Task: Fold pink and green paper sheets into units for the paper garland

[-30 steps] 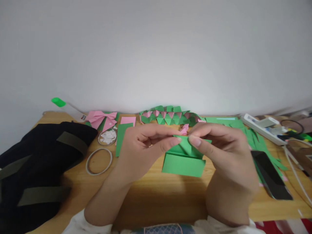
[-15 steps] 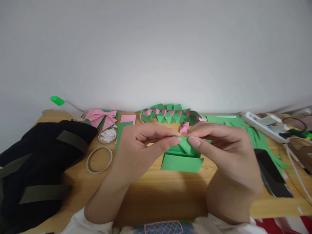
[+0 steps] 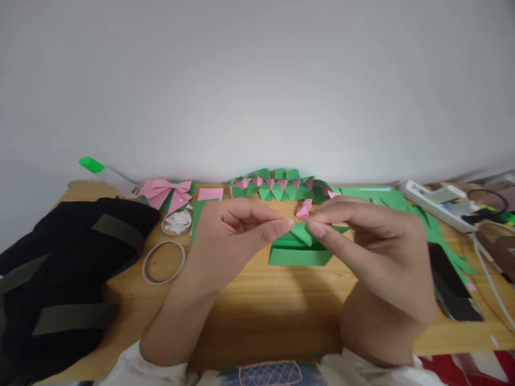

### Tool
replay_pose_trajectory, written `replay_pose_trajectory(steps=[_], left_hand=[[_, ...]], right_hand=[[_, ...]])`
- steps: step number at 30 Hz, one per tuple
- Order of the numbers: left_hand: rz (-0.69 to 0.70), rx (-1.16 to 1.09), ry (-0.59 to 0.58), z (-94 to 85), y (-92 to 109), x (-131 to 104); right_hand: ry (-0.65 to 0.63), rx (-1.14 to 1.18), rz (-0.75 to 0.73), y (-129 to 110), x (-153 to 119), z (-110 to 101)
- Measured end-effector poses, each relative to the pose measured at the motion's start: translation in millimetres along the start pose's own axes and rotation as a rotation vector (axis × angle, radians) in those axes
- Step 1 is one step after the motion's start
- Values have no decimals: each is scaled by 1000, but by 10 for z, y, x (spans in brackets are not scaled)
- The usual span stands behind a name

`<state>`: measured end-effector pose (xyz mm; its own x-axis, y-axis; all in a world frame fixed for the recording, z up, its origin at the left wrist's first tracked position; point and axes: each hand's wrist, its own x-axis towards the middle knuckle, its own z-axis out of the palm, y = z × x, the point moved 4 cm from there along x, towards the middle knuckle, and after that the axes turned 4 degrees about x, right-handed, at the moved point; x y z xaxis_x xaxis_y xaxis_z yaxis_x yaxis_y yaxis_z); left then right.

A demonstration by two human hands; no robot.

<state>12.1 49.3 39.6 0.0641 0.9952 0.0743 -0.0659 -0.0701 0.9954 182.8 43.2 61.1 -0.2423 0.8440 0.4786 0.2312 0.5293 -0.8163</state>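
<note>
The fingers (image 3: pixel 281 227) of the left hand (image 3: pixel 219 257) are pinched together on the green paper (image 3: pixel 300 257), thumb towards the wearer, and the fingers (image 3: pixel 319 230) of the right hand (image 3: pixel 382 262) clamp the same sheet just beside them. From where I stand, in the head view, the paper hangs between the two hands above the table (image 3: pixel 257 327), its upper edge gripped, a slanting flap (image 3: pixel 301 234) raised near the middle and a broad panel hanging free below. My worry is that flap: with both thumbs so close to it, a slight unequal pull could skew the crease or let the layers slide over one another. Squeeze too hard and the thin stuff might buckle; ease one pinch too soon and the fold would probably spring open. The loose lower panel could also swing and twist the piece, since nothing supports it underneath. A small pink folded piece (image 3: pixel 304 208) lies just past the fingertips, near enough to be nudged by a careless knuckle, with the green and pink paper chain (image 3: pixel 277 187) behind it by the wall (image 3: pixel 257 86). As for pose, both forearms rise from near the body and lean inward, wrists lifted off the wood, knuckles outward, the hands nearly mirroring each other.
</note>
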Motion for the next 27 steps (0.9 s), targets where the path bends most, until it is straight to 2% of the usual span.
replay_pose_trajectory(steps=[6,9,15,21,27], left_hand=[[157,229,94,-23,20,-39],[214,262,117,-24,26,-49],[113,103,-19,68,-36,-31],[74,93,-10,70,-68,-31],[65,83,-50,55,-58,-11]], right_hand=[[47,-78,-22,-17,-30,-10],[82,-82,-2,-7,-48,-22],[107,-7,35,34,-47,8],[74,41,55,50,-45,12],[24,55,52,48,-4,5]])
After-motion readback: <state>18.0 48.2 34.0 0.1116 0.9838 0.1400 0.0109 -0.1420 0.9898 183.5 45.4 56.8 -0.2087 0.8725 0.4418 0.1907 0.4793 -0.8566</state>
